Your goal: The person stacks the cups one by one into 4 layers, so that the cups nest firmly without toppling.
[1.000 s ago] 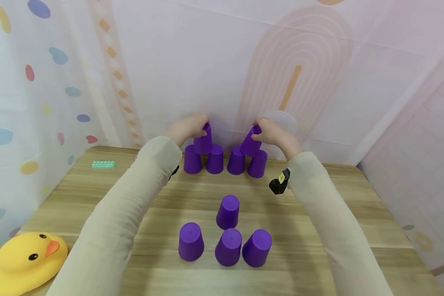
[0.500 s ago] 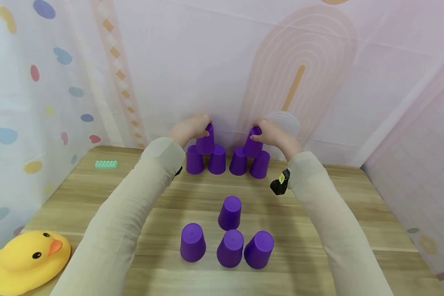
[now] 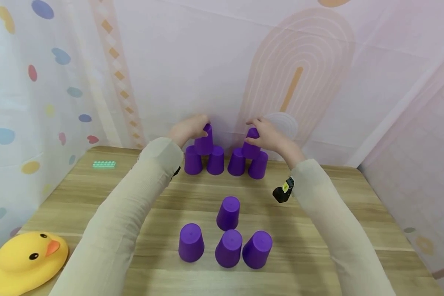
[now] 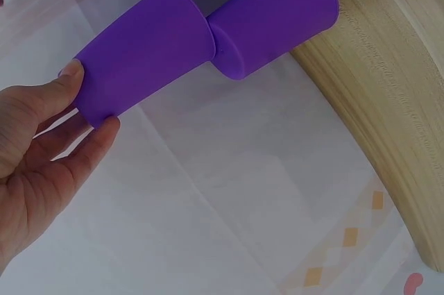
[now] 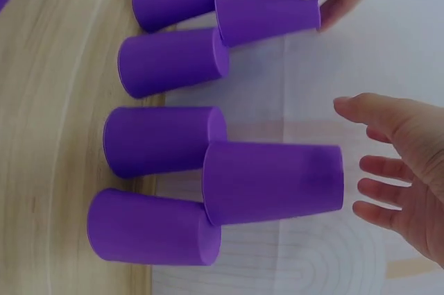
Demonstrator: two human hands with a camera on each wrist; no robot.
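Note:
Two small pyramids of upturned purple cups stand at the back of the wooden table (image 3: 318, 213), against the wall. My left hand (image 3: 197, 127) (image 4: 90, 98) pinches the top of the left pyramid's upper cup (image 3: 204, 143) (image 4: 149, 55), which rests on two base cups (image 3: 192, 161). My right hand (image 3: 259, 129) (image 5: 357, 159) is spread, its fingers just off the right pyramid's upper cup (image 3: 251, 147) (image 5: 274, 180). That cup stands on its own on two base cups (image 3: 258, 165) (image 5: 163, 141).
Several more upturned purple cups (image 3: 228, 248) stand in a group near the front middle. A yellow rubber duck (image 3: 22, 257) lies at the front left corner. A small green block (image 3: 104, 164) sits at the back left. The wall is close behind the pyramids.
My right hand has let go of the right pyramid's upper cup and spread its fingers; the cup now sits level. The left hand keeps its hold.

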